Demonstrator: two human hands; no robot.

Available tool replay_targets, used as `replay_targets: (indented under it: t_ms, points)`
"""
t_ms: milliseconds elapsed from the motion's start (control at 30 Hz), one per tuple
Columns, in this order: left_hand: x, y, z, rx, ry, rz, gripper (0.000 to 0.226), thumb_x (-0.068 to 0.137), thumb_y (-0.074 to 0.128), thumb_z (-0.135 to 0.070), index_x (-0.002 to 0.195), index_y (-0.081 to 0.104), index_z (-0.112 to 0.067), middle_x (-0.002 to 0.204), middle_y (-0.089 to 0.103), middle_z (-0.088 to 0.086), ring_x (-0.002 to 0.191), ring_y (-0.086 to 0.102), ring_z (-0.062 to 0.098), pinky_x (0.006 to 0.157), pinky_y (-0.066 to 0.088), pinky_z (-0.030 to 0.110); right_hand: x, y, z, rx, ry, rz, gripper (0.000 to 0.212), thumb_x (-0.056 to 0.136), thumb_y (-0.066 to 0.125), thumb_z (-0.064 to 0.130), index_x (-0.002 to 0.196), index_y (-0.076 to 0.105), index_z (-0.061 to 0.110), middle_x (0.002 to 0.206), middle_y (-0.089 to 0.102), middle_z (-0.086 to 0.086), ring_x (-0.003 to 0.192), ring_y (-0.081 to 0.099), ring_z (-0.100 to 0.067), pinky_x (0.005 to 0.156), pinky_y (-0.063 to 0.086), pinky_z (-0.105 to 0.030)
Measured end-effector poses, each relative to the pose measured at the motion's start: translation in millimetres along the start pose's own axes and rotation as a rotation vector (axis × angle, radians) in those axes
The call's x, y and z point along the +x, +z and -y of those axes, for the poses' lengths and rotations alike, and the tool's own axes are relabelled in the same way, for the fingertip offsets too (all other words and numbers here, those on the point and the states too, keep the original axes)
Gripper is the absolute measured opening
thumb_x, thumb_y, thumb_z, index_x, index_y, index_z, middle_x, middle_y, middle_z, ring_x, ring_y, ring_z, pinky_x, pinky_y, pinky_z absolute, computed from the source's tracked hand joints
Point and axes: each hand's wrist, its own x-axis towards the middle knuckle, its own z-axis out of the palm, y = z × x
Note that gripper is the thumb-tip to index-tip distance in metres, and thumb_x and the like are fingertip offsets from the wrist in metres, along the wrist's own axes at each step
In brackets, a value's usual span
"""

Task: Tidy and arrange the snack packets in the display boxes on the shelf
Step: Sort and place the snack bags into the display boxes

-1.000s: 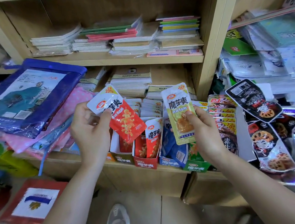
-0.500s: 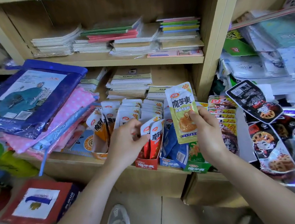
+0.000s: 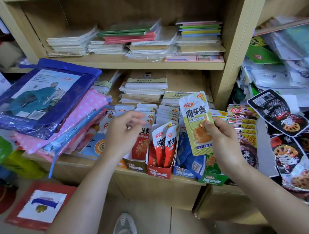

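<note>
A row of display boxes stands at the front of the lower shelf: a brown box [image 3: 135, 167], a red box [image 3: 159, 172] with upright red packets [image 3: 166, 143], a blue box [image 3: 184, 172] and a green box [image 3: 213, 180]. My right hand [image 3: 224, 139] pinches a yellow-green snack packet [image 3: 196, 122] and holds it upright above the blue and green boxes. Over the brown box hovers my left hand [image 3: 123, 134], fingers loosely curled and holding nothing. Several white-topped packets [image 3: 166, 114] stand in rows behind the boxes.
Blue and pink plastic-wrapped goods [image 3: 44, 107] are piled at the left of the shelf. Black lotus-root snack packets [image 3: 288, 136] hang at the right. Notebook stacks [image 3: 140, 38] fill the upper shelf. My shoe [image 3: 124, 230] and a red packet [image 3: 40, 203] are on the floor.
My left hand put the red packet down into the left boxes and has come away without it. My right hand kept the yellow-green packet almost still.
</note>
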Motion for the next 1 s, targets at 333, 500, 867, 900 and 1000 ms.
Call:
replay_targets:
  t_ms: [333,500,867,900,1000]
  points:
    - [10.7,6.9,21.6,0.701,0.132,0.117,0.044,0.094,0.059,-0.033,0.135,0.053,-0.048,0.128,0.052,-0.019,0.121,0.034,0.021,0.082,0.020,0.037,0.1,-0.7,-3.9,-0.065,-0.036,0.021,0.024,0.103,0.053,0.014,0.089,0.072,0.018,0.085,0.076,-0.001,0.079,0.071,-0.023,0.074,0.056,-0.040]
    - [2.2,-21.5,18.4,0.449,0.148,0.176,0.005,0.081,0.079,-0.039,0.078,0.076,-0.040,0.092,0.060,-0.015,0.099,0.049,0.011,0.090,0.035,0.037,0.3,-0.4,-6.1,-0.104,-0.045,0.023,0.023,0.103,0.053,0.017,0.091,0.072,0.016,0.091,0.076,-0.010,0.089,0.070,-0.039,0.080,0.056,-0.055]
    - [-21.1,-64.3,11.3,0.225,0.007,0.468,0.019,0.071,0.088,-0.004,0.076,0.081,-0.021,0.077,0.076,-0.009,0.079,0.073,0.006,0.079,0.061,0.034,-0.1,4.2,-9.0,-0.102,-0.029,0.027,0.021,0.103,0.054,0.017,0.094,0.070,0.008,0.090,0.074,-0.015,0.090,0.067,-0.046,0.076,0.055,-0.059]
    - [-22.0,-65.2,10.8,0.208,-0.004,0.461,0.020,0.070,0.088,-0.003,0.075,0.080,-0.021,0.078,0.077,-0.008,0.079,0.074,0.007,0.080,0.062,0.036,-0.8,4.4,-8.1,-0.100,-0.027,0.030,0.021,0.103,0.054,0.017,0.095,0.070,0.008,0.091,0.074,-0.015,0.089,0.068,-0.046,0.076,0.056,-0.058]
    - [-24.9,-68.6,13.1,0.234,-0.013,0.484,0.028,0.072,0.087,-0.002,0.069,0.078,-0.029,0.082,0.078,-0.011,0.083,0.074,0.004,0.086,0.060,0.033,-1.1,4.5,-7.1,-0.090,-0.020,0.028,0.020,0.103,0.054,0.017,0.096,0.070,0.006,0.090,0.074,-0.016,0.083,0.070,-0.040,0.074,0.056,-0.056]
